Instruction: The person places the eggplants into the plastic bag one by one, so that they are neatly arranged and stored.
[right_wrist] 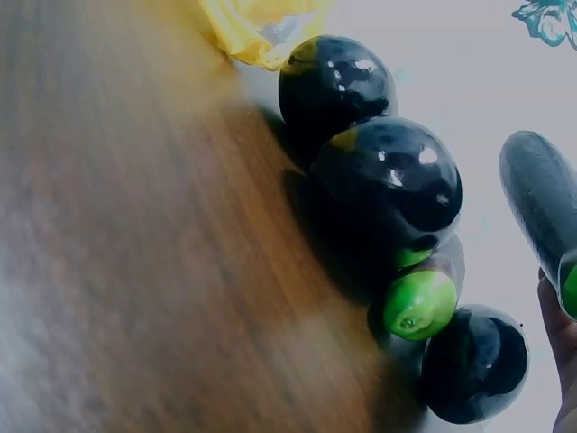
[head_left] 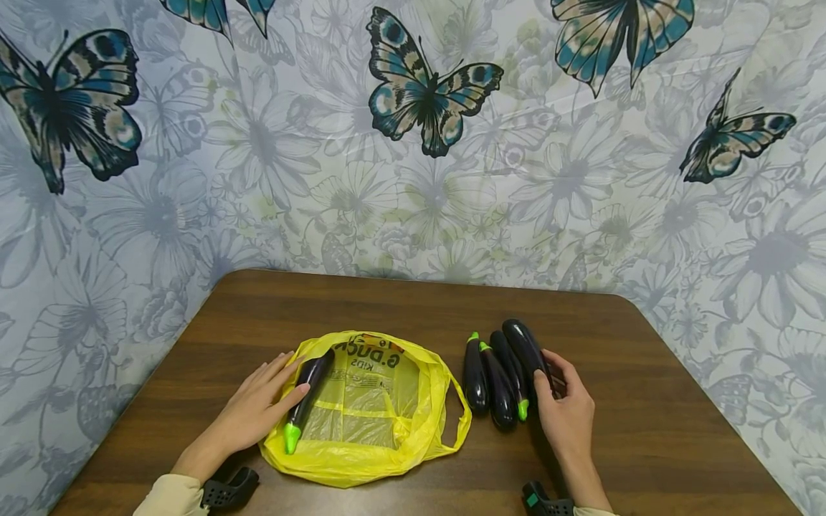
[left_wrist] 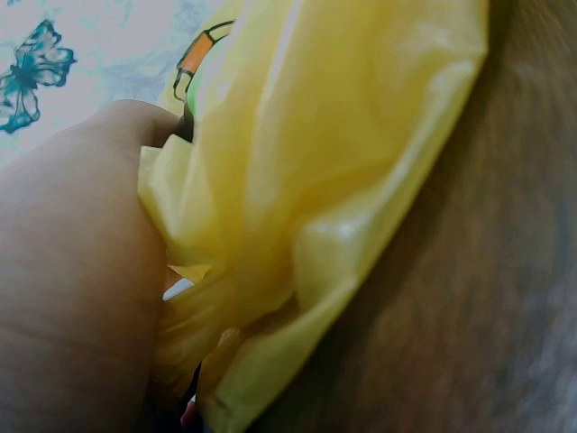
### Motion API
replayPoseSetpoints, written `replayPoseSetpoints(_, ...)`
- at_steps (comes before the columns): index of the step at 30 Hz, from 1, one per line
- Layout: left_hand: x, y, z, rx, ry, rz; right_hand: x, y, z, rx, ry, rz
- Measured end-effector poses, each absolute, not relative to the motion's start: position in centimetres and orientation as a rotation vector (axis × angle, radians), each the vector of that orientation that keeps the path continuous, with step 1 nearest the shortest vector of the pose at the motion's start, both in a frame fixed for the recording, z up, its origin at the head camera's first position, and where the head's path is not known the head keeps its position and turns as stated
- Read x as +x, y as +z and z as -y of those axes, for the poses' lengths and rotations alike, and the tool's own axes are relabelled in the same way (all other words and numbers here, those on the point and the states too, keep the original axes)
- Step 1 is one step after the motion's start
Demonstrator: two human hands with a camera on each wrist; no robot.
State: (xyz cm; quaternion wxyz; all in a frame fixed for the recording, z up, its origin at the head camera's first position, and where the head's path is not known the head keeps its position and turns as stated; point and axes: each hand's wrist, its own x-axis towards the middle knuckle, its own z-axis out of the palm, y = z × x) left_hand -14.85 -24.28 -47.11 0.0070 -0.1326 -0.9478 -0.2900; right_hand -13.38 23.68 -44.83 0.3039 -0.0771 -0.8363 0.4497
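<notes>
A yellow plastic bag (head_left: 413, 462) lies with its mouth open upward, and one eggplant (head_left: 314, 380) with a bright green cap rests inside along its left side. My left hand (head_left: 261, 401) holds the bag's left rim, fingers along the outer side and thumb over the rim by that eggplant. Yellow film of the bag (left_wrist: 306, 180) fills much of the left wrist view. On the right, my right hand (head_left: 569, 412) grips the end of a dark glossy eggplant (head_left: 524, 344). This eggplant (right_wrist: 536, 198) appears raised above the others in the right wrist view.
Right of the bag, more eggplants (head_left: 475, 376) lie side by side on the brown wooden table (head_left: 645, 401). A bag handle loop (head_left: 461, 430) reaches toward them. Behind the table hangs a butterfly-patterned cloth (head_left: 413, 215).
</notes>
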Motion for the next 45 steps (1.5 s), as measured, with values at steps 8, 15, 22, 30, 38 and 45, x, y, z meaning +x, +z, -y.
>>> replayPoseSetpoints(8,-14.9,-47.1,24.3,-0.414,-0.895,2.963,-13.5,-44.9,-23.4,-0.198,1.196,2.225)
replayPoseSetpoints(15,-14.8,-47.0,24.2,-0.413,-0.911,2.962,-13.4,-44.9,-23.1,-0.182,1.195,2.234)
replayPoseSetpoints(22,-14.8,-47.1,24.3,-0.417,-0.901,2.956,-13.3,-44.8,-22.8,-0.160,1.176,2.238)
replayPoseSetpoints(30,-14.8,-47.0,24.2,-0.411,-0.901,2.961,-13.2,-44.8,-22.5,-0.132,1.188,2.254)
replayPoseSetpoints(38,-14.8,-46.9,24.2,-0.409,-0.916,2.967,-13.2,-44.9,-22.1,-0.113,1.194,2.258)
replayPoseSetpoints(45,-14.8,-47.0,24.3,-0.410,-0.921,2.965,-13.2,-44.9,-21.8,-0.103,1.196,2.265)
